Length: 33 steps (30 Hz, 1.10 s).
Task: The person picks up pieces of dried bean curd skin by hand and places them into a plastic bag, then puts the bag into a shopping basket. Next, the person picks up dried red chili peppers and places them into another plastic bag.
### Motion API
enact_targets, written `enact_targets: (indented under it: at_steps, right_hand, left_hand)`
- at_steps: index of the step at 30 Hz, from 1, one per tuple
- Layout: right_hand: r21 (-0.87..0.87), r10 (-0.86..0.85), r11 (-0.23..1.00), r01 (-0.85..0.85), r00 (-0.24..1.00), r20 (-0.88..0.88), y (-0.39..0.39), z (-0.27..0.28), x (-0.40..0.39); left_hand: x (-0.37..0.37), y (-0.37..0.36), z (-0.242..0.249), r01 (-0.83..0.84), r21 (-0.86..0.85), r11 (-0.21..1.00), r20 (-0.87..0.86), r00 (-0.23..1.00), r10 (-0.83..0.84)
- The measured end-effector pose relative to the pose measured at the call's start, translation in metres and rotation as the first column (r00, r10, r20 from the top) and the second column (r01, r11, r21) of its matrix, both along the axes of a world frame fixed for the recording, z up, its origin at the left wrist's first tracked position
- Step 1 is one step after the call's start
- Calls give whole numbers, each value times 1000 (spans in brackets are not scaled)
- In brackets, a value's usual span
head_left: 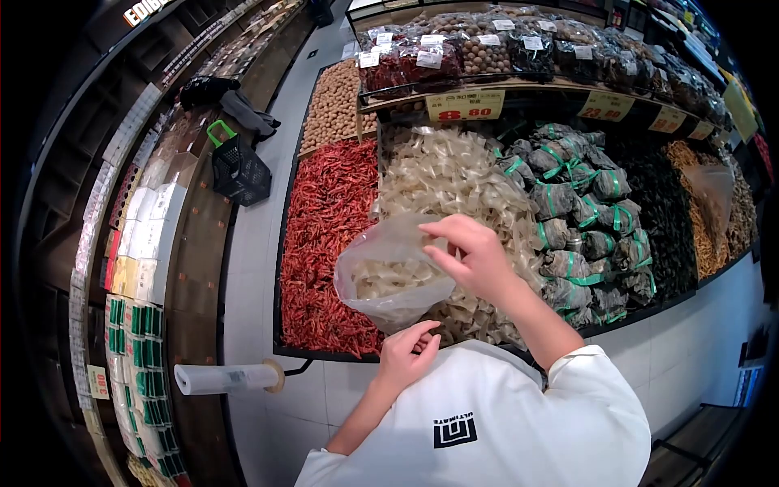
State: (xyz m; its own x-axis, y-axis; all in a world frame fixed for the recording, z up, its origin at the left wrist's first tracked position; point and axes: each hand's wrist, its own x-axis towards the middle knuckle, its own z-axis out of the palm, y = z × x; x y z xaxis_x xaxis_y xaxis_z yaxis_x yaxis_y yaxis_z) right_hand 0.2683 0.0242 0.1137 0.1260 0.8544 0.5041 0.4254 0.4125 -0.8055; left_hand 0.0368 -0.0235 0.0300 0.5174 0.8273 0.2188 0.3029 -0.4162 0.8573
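White shirt (519, 414) foremost, and just beyond it a clear bag (355, 280) gapes where red chillies (324, 219) meet pale strips (438, 174)! Right hand (476, 253) at its rim, thumb and forefinger parted; left hand (408, 354) curls just below the bag, grip impossible to tell.

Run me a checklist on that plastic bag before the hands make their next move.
1. Mouth open: ok, the plastic bag gapes wide.
2. Contents: ok, pale strips show inside.
3. Right hand near the rim: ok; firmness of any grip, cannot tell.
4. Left hand supporting the bag: cannot tell; it is at the lower edge, its hold hidden.
5. Bag closed: not ok, no knot or tie shows.
6. Bag resting on the red chilies: cannot tell.
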Motion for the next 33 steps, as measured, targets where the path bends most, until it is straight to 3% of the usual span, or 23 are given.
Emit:
enact_targets:
  at_steps: [4,6,8,11,13,19,21,23,27,31,33]
  right_hand:
    - [90,38,995,-48,993,112,10,5,-1]
    - [-39,-88,995,88,996,-12,7,-7,21]
    - [-149,-207,968,204,978,-7,1,-27,46]
    - [-313,-254,904,290,955,151,-22,-81,82]
    - [-380,-200,850,364,892,405,-37,-113,95]
    - [-457,-158,789,411,854,495,-49,-140,82]
    - [-413,-167,808,420,835,524,-41,-151,72]
    - [-423,-129,766,484,760,637,-32,-158,62]
    - [-387,-178,719,577,691,700,-13,-175,56]
    - [-256,-355,785,565,748,561,-8,-148,64]
    - [-369,-423,801,473,881,211,-7,-128,68]
  left_hand:
    - [5,2,0,21,2,1000,-12,1000,-21]
    - [5,1,-2,11,2,1000,-4,1000,-11]
    - [4,0,-6,4,-6,1000,1,1000,-4]
    - [4,-1,-11,-10,-28,1000,-9,1000,10]
    - [6,0,-12,11,-30,999,-15,1000,-12]
    - [15,3,-13,44,-24,999,-5,999,-44]
    - [17,3,-13,47,-29,998,-1,999,-47]
    - [17,3,-12,47,-36,998,2,999,-47]
    - [13,2,-11,30,-41,999,-3,1000,-30]
    - [7,0,-14,-5,-37,999,6,1000,6]
    - [6,0,-16,-14,-41,999,10,1000,14]
